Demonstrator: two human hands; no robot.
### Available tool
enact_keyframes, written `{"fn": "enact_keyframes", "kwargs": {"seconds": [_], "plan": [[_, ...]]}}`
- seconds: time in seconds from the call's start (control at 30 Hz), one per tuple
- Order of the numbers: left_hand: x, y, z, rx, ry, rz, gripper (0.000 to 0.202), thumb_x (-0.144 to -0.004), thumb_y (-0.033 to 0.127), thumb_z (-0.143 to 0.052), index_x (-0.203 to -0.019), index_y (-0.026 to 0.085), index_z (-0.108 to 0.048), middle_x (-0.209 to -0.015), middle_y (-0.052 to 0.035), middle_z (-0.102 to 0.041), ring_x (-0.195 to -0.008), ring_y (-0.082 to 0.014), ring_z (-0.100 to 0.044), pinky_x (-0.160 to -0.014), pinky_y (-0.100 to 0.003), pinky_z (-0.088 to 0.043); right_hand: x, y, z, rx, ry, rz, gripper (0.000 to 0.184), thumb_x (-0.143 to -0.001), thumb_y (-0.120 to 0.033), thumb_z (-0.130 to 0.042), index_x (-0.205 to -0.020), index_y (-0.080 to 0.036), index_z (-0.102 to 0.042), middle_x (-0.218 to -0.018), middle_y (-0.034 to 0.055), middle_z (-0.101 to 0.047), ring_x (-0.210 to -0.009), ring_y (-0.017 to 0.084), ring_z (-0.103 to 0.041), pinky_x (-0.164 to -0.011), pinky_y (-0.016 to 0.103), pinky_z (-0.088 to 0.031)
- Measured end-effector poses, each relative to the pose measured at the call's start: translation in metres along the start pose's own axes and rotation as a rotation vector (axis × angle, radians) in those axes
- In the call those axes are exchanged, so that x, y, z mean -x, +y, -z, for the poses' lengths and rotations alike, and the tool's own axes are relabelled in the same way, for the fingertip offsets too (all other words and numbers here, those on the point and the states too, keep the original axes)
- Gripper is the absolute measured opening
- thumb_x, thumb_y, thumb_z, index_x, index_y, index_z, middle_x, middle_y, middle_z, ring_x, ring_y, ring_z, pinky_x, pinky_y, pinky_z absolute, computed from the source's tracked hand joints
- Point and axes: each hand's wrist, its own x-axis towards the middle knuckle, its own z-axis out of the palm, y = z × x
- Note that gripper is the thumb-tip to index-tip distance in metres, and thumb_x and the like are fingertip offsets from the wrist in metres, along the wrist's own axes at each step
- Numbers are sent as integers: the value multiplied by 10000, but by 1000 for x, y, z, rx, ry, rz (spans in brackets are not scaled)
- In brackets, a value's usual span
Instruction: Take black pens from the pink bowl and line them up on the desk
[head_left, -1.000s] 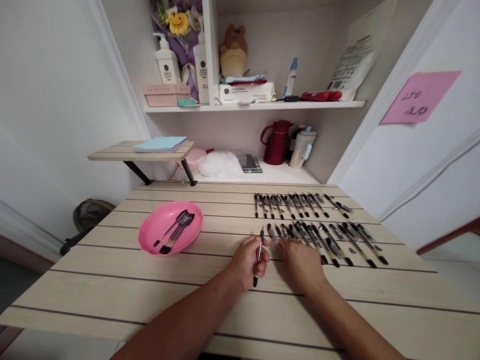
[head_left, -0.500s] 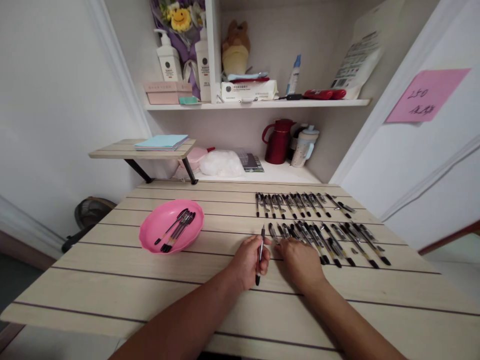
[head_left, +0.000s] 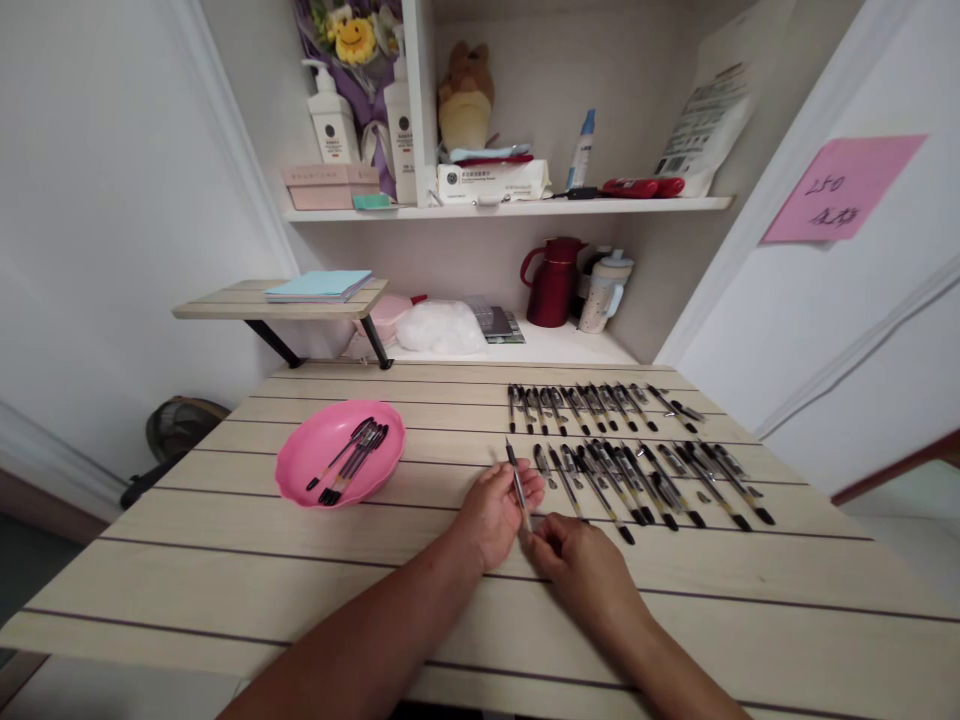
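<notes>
Pen (head_left: 518, 487) lies across curled left fingers (head_left: 535, 484), grip unclear; right fingers (head_left: 541, 548) pinch its lower end.

One bowl (head_left: 319, 445), perhaps five pens (head_left: 361, 459) inside, one jug (head_left: 553, 285)

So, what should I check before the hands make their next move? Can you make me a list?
1. Pen held by the left hand: ok, it slants across the fingers.
2. Right hand at the pen: ok, its fingers are at the lower end.
3. Pen's lower end whole: cannot tell, the right hand hides it.
4. Scalloped pink bowl clear of both hands: ok, it sits apart on the left.
5. Pens in the bowl inside the rim: ok.
6. Front row of pens neatly parallel: not ok, their angles differ.
</notes>
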Motion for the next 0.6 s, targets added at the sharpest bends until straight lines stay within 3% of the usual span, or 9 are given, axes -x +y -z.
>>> {"fn": "enact_keyframes", "kwargs": {"seconds": [0.23,0.6], "plan": [[0,3,4,-259,142,-240,321,-684,341,-649,-942,154,-618,-1125,-112,-571,-1078,-206,-501,-941,-320,-355,-13,5,8,301,74,-87,278,-792,-319,-420,-606,-199,-588,-626,66,-660,-572,176,-581,-489,254,-239],[3,6,2,-347,119,-202,302,-641,366,-661,-853,152,-638,-999,-97,-610,-1008,-210,-526,-904,-343,-373,-20,5,7,430,64,-88,300,-811,-302,-393,-686,-177,-634,-676,102,-671,-624,210,-618,-525,270,-312]]}}
